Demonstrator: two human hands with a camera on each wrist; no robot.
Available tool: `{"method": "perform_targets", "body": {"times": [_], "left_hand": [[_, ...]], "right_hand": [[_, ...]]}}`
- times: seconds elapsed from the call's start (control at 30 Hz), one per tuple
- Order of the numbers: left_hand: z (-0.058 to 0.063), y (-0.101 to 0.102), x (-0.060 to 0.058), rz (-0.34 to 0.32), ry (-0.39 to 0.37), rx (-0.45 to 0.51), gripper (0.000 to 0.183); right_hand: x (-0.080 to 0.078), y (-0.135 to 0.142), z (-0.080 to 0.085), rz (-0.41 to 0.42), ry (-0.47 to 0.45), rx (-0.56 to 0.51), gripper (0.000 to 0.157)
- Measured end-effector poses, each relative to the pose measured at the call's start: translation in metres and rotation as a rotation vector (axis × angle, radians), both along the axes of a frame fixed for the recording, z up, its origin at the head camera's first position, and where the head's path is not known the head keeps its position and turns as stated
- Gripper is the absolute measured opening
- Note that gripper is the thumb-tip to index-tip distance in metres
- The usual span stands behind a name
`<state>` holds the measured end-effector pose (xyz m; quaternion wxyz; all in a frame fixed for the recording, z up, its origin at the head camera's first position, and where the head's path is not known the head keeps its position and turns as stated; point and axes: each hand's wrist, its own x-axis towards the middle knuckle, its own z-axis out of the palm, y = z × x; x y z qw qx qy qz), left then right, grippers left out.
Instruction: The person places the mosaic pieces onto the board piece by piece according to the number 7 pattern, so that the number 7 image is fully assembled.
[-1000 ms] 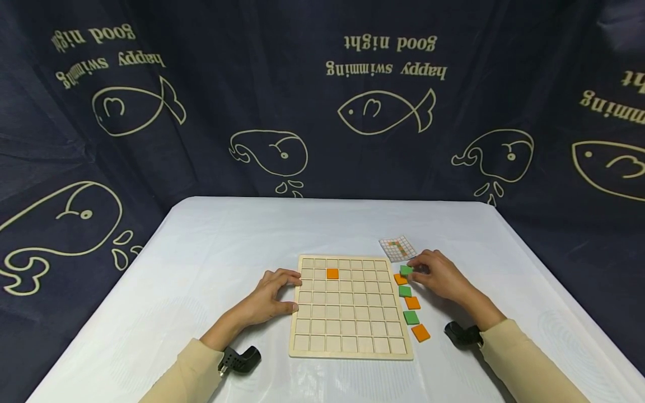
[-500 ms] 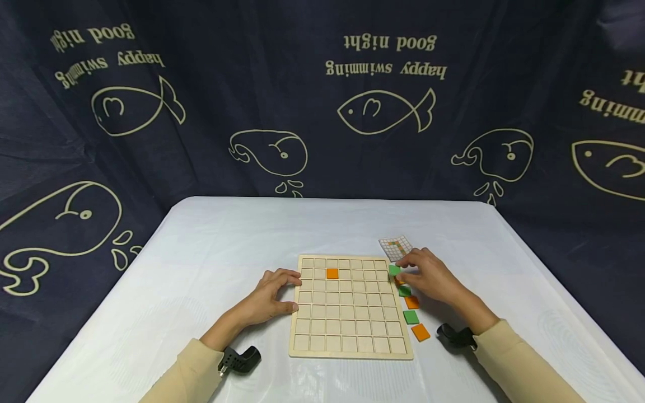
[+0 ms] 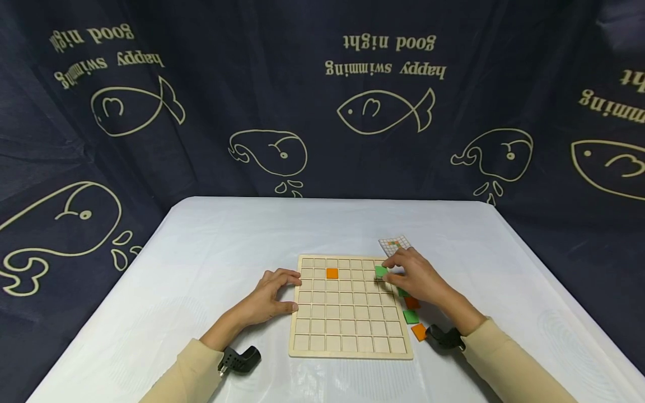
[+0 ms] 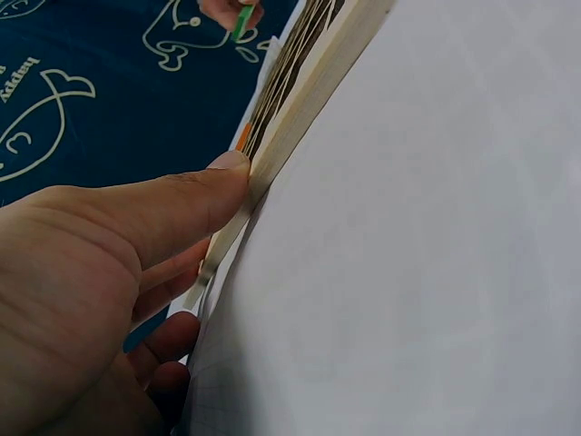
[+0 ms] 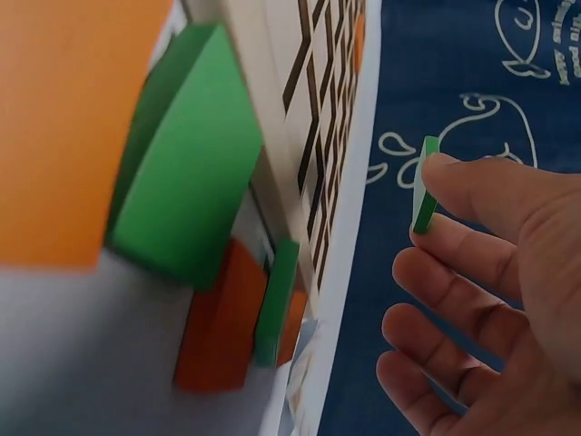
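Observation:
My right hand (image 3: 420,277) pinches a small green square tile (image 3: 381,271) between thumb and index finger. It holds the tile over the upper right part of a wooden grid board (image 3: 332,355). In the right wrist view the pinched tile (image 5: 425,186) is on edge, and the other fingers are loosely bent below it. My left hand (image 3: 269,299) rests at the board's left edge, thumb and fingertips touching its side. The left wrist view has the thumb (image 4: 195,204) against the wooden rim. An orange tile (image 3: 332,273) lies in a cell of the second row.
Beside the board's right edge lie several loose tiles, among them a green tile (image 3: 410,317) and an orange tile (image 3: 419,332); my right hand covers part of the row. A printed grid card (image 3: 392,244) lies behind, partly hidden. White cloth (image 3: 242,235) covers the table.
My right hand has carried the green tile leftward from above the loose tiles to over the board's upper right. The left hand and the board have stayed put.

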<state>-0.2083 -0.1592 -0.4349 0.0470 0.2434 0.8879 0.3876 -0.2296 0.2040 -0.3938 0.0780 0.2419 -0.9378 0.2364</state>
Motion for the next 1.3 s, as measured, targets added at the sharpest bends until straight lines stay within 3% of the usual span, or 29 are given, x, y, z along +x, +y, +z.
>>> {"method": "perform_targets", "body": {"times": [0.53,1.3], "left_hand": [[0.0,0.0,0.0,-0.014,0.005,0.008,0.045],[0.002,0.001,0.001,-0.004,0.005,0.001,0.045]], "right_hand": [[-0.002,-0.025,0.001,0.039,0.057,-0.002,0.023],[-0.011,-0.049,-0.004,0.077,0.045,0.027,0.025]]}}
